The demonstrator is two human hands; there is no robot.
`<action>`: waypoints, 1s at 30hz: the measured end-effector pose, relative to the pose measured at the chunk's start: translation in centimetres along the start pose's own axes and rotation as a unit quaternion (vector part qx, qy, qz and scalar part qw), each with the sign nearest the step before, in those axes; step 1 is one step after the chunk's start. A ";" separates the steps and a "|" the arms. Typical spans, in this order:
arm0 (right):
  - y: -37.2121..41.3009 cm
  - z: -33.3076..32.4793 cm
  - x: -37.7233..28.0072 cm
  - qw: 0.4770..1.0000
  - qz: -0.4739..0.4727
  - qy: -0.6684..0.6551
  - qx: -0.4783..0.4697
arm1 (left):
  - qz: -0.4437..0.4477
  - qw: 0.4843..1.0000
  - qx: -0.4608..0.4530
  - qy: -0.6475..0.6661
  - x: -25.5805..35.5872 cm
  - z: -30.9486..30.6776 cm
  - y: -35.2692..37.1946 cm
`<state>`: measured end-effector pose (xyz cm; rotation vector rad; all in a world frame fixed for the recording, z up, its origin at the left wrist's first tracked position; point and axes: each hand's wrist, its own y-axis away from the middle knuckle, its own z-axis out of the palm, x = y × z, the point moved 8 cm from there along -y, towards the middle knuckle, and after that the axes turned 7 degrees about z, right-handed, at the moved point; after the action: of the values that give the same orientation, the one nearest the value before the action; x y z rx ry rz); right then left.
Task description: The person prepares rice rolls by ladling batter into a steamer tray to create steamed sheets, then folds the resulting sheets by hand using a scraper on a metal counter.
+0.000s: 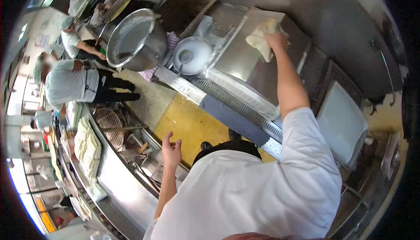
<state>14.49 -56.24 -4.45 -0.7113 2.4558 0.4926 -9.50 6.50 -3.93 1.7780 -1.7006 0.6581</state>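
My right hand (277, 42) is closed on a crumpled, cream-coloured cloth (260, 41). It presses the cloth against the top of a boxy stainless steel cover (245, 62), near its far edge. My left hand (171, 150) hangs in the air above the yellow floor (183, 119), fingers apart and holding nothing. Beside the steel cover, on the left, sits a round pan of whitish liquid (199, 51) with a ladle (185, 56) in it.
A large metal pot (133, 40) stands at the upper left. Several co-workers, one in a grey shirt (70, 80), are further left. A steel counter (118, 174) bears folded white cloths (87, 146). A white lid-like panel (343, 124) leans at the right.
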 end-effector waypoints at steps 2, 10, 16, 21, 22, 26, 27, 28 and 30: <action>2.0 -1.0 -0.2 0.999 0.049 -0.002 0.017 | -0.032 0.999 0.037 0.005 -3.3 -1.4 2.3; 4.3 -2.0 -0.9 0.993 0.069 -0.016 0.098 | -0.125 0.984 0.122 0.033 -9.6 -4.3 7.7; 8.3 -5.1 -2.9 0.989 0.019 -0.030 0.142 | -0.121 0.979 0.143 0.084 -12.4 -6.0 7.4; 16.0 -12.1 -7.9 0.946 -0.138 -0.084 0.281 | -0.100 0.982 0.123 0.106 -13.3 -7.3 5.9; 18.0 -14.2 -9.6 0.935 -0.174 -0.109 0.290 | -0.083 0.981 0.129 0.122 -13.5 -7.7 5.6; 24.0 -22.2 -14.6 0.880 -0.278 -0.162 0.350 | -0.047 0.983 0.120 0.130 -14.6 -9.2 4.2; 26.3 -23.9 -16.1 0.864 -0.307 -0.190 0.351 | -0.046 0.983 0.117 0.136 -15.2 -9.5 4.1; 28.7 -25.2 -17.4 0.862 -0.311 -0.186 0.355 | -0.043 0.982 0.125 0.137 -15.9 -10.0 4.0; 34.1 -27.3 -19.6 0.820 -0.365 -0.304 0.320 | -0.033 0.982 0.139 0.126 -15.5 -11.2 4.0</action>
<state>-1.65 -34.53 35.10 -0.9275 1.4262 -0.3612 -13.98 25.35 -6.66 1.8373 -1.4276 1.0861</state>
